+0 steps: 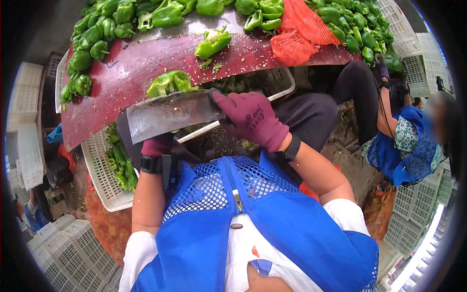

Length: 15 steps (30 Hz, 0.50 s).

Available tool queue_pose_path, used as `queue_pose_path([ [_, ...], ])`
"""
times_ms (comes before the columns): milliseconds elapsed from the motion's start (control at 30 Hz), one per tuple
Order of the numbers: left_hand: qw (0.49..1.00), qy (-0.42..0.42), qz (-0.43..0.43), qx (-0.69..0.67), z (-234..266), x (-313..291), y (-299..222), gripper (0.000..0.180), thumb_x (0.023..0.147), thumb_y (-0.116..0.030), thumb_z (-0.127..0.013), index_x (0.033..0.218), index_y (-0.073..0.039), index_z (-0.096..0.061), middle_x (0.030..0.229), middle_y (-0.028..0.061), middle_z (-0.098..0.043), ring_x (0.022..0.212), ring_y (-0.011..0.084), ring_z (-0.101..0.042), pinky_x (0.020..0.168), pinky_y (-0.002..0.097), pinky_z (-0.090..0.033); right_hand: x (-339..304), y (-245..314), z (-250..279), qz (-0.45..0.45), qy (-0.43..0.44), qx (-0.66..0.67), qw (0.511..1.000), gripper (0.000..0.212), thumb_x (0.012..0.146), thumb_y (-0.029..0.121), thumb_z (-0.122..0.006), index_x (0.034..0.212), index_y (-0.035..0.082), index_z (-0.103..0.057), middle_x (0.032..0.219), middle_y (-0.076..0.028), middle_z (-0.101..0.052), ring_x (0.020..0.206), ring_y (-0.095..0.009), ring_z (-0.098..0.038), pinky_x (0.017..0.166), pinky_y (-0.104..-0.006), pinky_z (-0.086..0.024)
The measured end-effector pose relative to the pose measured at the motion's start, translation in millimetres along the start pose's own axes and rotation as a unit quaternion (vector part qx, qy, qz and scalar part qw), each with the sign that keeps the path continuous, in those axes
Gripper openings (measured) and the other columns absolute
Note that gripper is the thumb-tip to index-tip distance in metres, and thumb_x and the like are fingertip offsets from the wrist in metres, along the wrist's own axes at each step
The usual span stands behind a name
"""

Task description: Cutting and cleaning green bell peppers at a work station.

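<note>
My right hand (250, 117), in a maroon glove, is closed round the handle end of a wide cleaver (172, 114). Its broad grey blade reaches left across the front of my lap. Behind the blade is my left hand (156, 146), also gloved; only its wrist side shows, and its fingers are hidden. A cut green bell pepper (170, 83) shows just past the blade's far edge, at the table's near edge. Whether my left hand touches this pepper cannot be seen. Farther back, another opened pepper (213, 43) lies on the maroon table (141, 58) among scattered seeds.
Heaps of green peppers (168, 14) line the table's far side, with a red mesh bag (296, 36) between them. A white crate (104, 168) holding green pieces stands at my left. A co-worker (408, 136) in a blue vest sits at the right, one gloved hand by the peppers.
</note>
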<state>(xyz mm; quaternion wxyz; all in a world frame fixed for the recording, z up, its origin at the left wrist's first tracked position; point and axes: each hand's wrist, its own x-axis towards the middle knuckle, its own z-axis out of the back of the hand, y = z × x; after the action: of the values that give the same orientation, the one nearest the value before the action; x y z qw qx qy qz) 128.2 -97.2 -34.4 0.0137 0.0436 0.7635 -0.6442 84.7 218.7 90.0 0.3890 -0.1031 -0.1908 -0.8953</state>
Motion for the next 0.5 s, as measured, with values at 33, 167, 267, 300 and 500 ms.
queue_pose_path([
  [33,0.999,0.005,0.008,-0.039,0,-2,2,0.040,0.094,-0.016,-0.051,0.133,-0.007,-0.046,0.128,0.0113,-0.052,0.119,0.0224,-0.050,0.102,0.0366,-0.040,1,-2,-2,-0.010,0.002,0.002,1.000,0.071,0.066,0.026,-0.075,0.130,0.008,-0.050,0.084,-0.006,-0.056,0.073,-0.024,-0.060,0.064,-0.0364,-0.047],
  [167,0.969,0.003,-0.045,0.244,-29,-2,-27,0.039,0.084,-0.001,-0.061,0.123,-0.005,-0.055,0.122,0.0107,-0.059,0.114,0.0235,-0.055,0.097,0.0361,-0.044,-1,-16,-13,-0.022,0.005,-0.019,1.000,0.073,0.065,0.026,-0.075,0.131,0.008,-0.050,0.084,-0.007,-0.056,0.074,-0.025,-0.060,0.065,-0.0367,-0.047],
  [267,0.933,0.017,-0.104,0.343,-29,-1,-29,0.039,0.083,0.000,-0.062,0.121,-0.004,-0.058,0.120,0.0106,-0.060,0.111,0.0234,-0.057,0.094,0.0350,-0.045,0,-18,-16,-0.026,-0.021,-0.005,0.999,0.072,0.066,0.025,-0.075,0.130,0.008,-0.050,0.084,-0.007,-0.057,0.074,-0.025,-0.060,0.065,-0.0374,-0.048],
  [300,0.913,0.025,-0.151,0.377,-26,-1,-25,0.038,0.085,0.000,-0.062,0.122,-0.004,-0.058,0.119,0.0108,-0.060,0.110,0.0232,-0.058,0.092,0.0340,-0.046,1,-18,-16,-0.026,-0.022,-0.001,0.999,0.071,0.066,0.024,-0.075,0.130,0.008,-0.050,0.084,-0.007,-0.057,0.074,-0.026,-0.060,0.065,-0.0376,-0.048],
  [500,0.983,-0.010,-0.001,-0.182,-45,2,-42,0.034,0.090,-0.014,-0.058,0.122,-0.003,-0.057,0.117,0.0101,-0.062,0.103,0.0196,-0.061,0.087,0.0345,-0.048,-8,-34,-28,-0.059,0.010,0.051,0.997,0.063,0.070,0.022,-0.073,0.128,0.008,-0.051,0.090,-0.011,-0.062,0.079,-0.029,-0.063,0.068,-0.0386,-0.050],
])
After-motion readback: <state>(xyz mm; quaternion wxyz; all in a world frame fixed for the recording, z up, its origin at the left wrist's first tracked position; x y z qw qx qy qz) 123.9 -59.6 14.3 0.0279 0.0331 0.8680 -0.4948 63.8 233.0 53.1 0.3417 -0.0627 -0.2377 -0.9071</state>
